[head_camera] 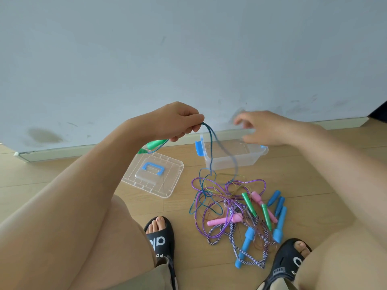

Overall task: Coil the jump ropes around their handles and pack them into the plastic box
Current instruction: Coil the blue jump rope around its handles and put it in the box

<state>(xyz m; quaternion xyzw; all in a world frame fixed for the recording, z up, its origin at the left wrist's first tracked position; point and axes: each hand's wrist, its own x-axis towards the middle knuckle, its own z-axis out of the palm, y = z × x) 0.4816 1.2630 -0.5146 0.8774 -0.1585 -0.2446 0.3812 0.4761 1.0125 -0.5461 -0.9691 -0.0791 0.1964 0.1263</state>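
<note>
The blue-green jump rope point(210, 147) looks thin, light and limp, so it should slip and tangle unless kept taut; the best hold is likely the green handles point(156, 144), stiff enough to wind on. The left hand point(176, 121), raised over the floor point(62, 174) near the wall, pinches the cord with curled fingers, handles dangling beneath it. The right hand point(261, 128) hovers spread and blurred above the open plastic box point(236, 158). The rope trails into the tangled pile point(240, 210) between the sandals; the lid point(152, 176) lies beside it.

right hand point(265, 129) motion-blurred, green handles point(154, 145) half hidden
</note>
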